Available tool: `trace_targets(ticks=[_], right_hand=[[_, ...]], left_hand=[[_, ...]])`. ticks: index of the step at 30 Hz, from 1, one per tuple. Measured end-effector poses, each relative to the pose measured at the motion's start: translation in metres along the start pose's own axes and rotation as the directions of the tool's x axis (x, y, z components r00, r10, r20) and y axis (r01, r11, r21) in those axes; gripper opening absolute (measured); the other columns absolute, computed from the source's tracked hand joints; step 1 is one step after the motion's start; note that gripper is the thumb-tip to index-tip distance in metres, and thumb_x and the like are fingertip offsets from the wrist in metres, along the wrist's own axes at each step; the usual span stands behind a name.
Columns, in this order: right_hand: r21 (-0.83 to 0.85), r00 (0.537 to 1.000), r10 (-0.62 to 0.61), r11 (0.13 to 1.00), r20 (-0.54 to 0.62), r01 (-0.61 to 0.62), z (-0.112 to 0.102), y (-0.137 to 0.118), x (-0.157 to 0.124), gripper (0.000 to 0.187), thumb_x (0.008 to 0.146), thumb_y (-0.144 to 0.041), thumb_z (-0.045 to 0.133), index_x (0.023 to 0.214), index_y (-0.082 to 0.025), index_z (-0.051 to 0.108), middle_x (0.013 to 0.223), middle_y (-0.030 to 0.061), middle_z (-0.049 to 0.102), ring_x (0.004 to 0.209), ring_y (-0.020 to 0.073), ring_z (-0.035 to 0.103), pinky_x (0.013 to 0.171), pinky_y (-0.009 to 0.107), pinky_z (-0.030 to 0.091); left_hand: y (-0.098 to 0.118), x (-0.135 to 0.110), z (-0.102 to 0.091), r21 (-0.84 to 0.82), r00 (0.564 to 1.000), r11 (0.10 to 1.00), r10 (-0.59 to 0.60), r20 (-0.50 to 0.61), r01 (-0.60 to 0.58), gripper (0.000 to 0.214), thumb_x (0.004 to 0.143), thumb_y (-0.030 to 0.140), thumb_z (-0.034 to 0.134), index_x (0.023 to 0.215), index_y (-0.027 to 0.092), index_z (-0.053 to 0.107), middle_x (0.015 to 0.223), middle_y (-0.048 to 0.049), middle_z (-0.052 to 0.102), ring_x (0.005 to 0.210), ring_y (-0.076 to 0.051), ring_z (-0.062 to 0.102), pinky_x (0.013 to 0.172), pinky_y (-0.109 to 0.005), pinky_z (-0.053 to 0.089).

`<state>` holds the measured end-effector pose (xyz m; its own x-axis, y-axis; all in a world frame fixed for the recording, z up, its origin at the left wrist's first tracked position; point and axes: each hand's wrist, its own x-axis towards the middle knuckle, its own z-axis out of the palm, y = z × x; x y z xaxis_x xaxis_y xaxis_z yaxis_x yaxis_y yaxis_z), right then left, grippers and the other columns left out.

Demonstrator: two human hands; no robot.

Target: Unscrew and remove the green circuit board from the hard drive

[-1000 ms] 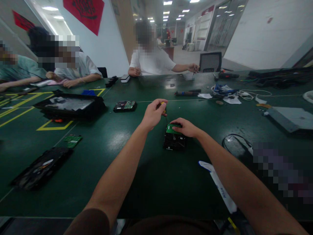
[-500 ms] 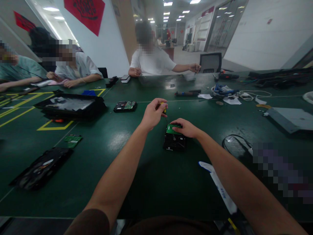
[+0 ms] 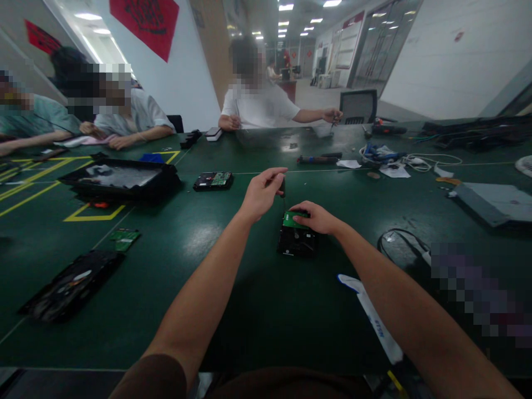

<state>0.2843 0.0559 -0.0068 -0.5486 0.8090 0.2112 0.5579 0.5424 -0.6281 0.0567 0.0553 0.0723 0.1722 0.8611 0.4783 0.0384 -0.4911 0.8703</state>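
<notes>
A black hard drive [image 3: 296,242] lies flat on the green tabletop in front of me, its green circuit board [image 3: 293,219] facing up at the far end. My right hand [image 3: 316,217] is closed around the drive's far right part, with fingers over the board. Above the far left corner, my left hand [image 3: 265,194] grips a screwdriver [image 3: 283,189] by its handle. The shaft stands nearly upright and its tip is down at the board's edge; whether it sits in a screw is too small to tell.
Another hard drive [image 3: 213,180] lies beyond my left hand. A black tray [image 3: 120,180], a detached circuit board [image 3: 125,239] and a dark drive [image 3: 72,285] are at left. At right are a grey metal box [image 3: 494,202] and a white strip [image 3: 379,324]. Co-workers sit across the table.
My left fingers have shifted on the screwdriver's handle, which shows dark where yellow showed before. My right hand and the hard drive stay in place.
</notes>
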Motion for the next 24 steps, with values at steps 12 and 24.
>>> trace_targets(ticks=[12, 24], right_hand=[[-0.013, 1.000, 0.000, 1.000, -0.007, 0.000, 0.0010, 0.0018, 0.0004, 0.032, 0.095, -0.031, 0.068, 0.126, -0.027, 0.072, 0.121, 0.0081, 0.069, 0.114, 0.0256, 0.063, 0.104, 0.047, 0.048], [-0.006, 1.000, 0.026, 1.000, 0.000, -0.026, -0.0005, 0.0013, -0.0009, 0.033, 0.095, -0.035, 0.068, 0.127, -0.029, 0.072, 0.123, 0.0073, 0.069, 0.116, 0.0269, 0.063, 0.103, 0.048, 0.049]], left_hand=[[0.0081, -0.0040, 0.0037, -0.108, 0.994, 0.989, -0.094, 0.048, 0.099, 0.016, 0.099, 0.029, 0.063, 0.109, 0.017, 0.064, 0.100, -0.0078, 0.073, 0.093, -0.016, 0.069, 0.067, -0.022, 0.058], [0.0085, -0.0018, 0.0035, -0.171, 0.988, 0.973, -0.156, -0.003, 0.153, 0.016, 0.102, 0.023, 0.054, 0.108, 0.021, 0.069, 0.100, -0.0053, 0.068, 0.090, -0.015, 0.066, 0.069, -0.025, 0.063]])
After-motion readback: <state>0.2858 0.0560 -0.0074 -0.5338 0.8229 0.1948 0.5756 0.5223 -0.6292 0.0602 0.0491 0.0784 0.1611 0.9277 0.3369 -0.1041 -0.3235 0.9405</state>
